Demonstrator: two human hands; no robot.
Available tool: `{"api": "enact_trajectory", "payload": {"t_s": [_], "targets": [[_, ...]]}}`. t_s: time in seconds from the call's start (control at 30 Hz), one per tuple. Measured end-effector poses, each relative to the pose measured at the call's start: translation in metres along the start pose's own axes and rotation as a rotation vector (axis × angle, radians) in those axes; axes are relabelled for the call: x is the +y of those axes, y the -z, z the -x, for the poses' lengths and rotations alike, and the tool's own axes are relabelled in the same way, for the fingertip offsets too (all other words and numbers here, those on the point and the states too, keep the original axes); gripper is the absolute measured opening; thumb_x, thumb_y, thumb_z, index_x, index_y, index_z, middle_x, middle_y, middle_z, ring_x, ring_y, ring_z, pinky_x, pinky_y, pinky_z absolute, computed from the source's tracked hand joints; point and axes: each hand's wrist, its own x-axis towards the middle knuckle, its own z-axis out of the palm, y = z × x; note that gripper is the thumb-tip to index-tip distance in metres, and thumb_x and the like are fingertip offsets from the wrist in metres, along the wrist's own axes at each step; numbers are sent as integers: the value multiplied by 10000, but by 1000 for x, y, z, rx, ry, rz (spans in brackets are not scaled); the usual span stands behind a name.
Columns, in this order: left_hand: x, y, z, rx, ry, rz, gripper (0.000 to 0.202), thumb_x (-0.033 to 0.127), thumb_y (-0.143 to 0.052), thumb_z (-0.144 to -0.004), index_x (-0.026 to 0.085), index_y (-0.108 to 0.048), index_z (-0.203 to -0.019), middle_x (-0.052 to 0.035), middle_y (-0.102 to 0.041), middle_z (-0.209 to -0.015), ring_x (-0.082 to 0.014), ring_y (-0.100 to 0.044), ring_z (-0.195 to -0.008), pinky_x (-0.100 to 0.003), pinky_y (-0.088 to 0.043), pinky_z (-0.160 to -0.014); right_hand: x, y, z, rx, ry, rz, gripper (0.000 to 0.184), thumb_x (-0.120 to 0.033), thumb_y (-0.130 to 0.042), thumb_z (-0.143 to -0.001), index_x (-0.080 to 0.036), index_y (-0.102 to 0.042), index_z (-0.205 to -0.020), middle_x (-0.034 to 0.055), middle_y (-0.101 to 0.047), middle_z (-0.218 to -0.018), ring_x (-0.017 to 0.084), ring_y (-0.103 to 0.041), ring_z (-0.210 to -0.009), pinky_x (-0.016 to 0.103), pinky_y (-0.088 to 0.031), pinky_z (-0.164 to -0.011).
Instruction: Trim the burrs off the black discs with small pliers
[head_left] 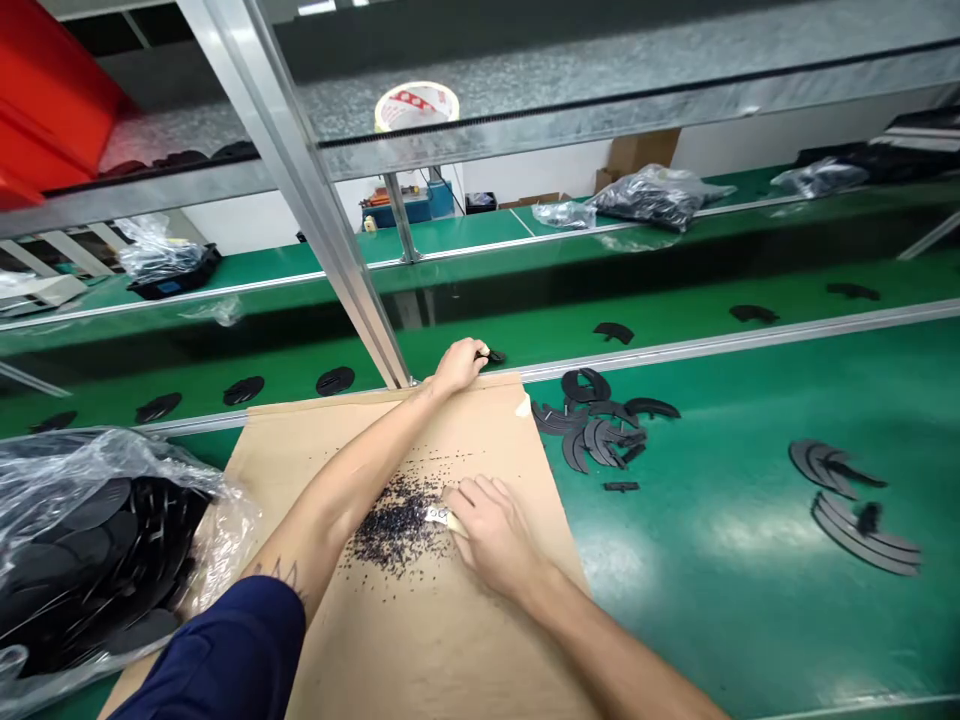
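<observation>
The cardboard sheet (450, 640) lies with its far edge against a metal rail (675, 350), an upright post (330, 250) at its far-left corner. Right of the cardboard the green bench (750, 580) is open as far as a heap of black curved pieces (596, 425); a plastic bag of black discs (97, 560) crowds its left edge. The black piece (495, 356) — small, flat — sits just past the cardboard's far edge, pinched in the left hand (459, 365), arm stretched forward. The right hand (491, 535) rests palm down mid-cardboard, fingers closed on a small pale tool (439, 516) beside black shavings (397, 520).
</observation>
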Motion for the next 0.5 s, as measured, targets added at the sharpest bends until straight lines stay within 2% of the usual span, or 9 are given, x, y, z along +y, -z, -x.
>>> {"api": "enact_trajectory", "payload": {"t_s": [0.1,0.2,0.27,0.33,0.4,0.5], "targets": [[-5,29,38,16,-2,38,127,152,-562,-927,147,-684,-892,-99,-724,-981,-220,-677,-957,-354,-534,-920,1,1,0,249,-12,-37,288,-73,-595,-856,-171,-640,-1122,94,-626,-967,228,-575,-890,346,-464,-769],[-4,62,103,-12,-26,137,126,219,-586,-947,160,-682,-890,-55,-722,-932,-174,-683,-897,-297,-551,-857,1,4,-2,498,12,-110,453,-86,-565,-889,-183,-573,-1332,153,-585,-1142,236,-614,-917,368,-535,-759],[3,79,152,-38,-102,305,131,255,-608,-955,161,-685,-904,-47,-722,-909,-158,-688,-866,-283,-557,-831,1,5,-5,570,34,-168,521,-126,-616,-901,-213,-526,-1407,165,-567,-1209,238,-647,-930,370,-561,-742],[11,89,196,-70,-146,422,125,262,-619,-961,165,-680,-911,-45,-727,-903,-149,-695,-861,-276,-561,-831,-1,4,-11,523,119,-254,480,-158,-666,-894,-220,-561,-1358,146,-617,-1154,237,-668,-902,369,-568,-751],[14,97,233,-125,-140,463,93,248,-622,-964,169,-670,-974,-53,-737,-942,-147,-704,-888,-268,-567,-839,-4,-1,-18,345,235,-417,315,-137,-627,-915,-236,-616,-1213,82,-682,-996,221,-682,-853,346,-558,-749],[1,117,278,-216,-80,380,224,255,-617,-970,178,-620,-1181,-79,-738,-1061,-156,-711,-930,-268,-577,-833,-12,-9,-23,237,218,-566,110,-200,-633,-936,-246,-623,-1036,38,-681,-884,187,-663,-731,306,-524,-668]]}}
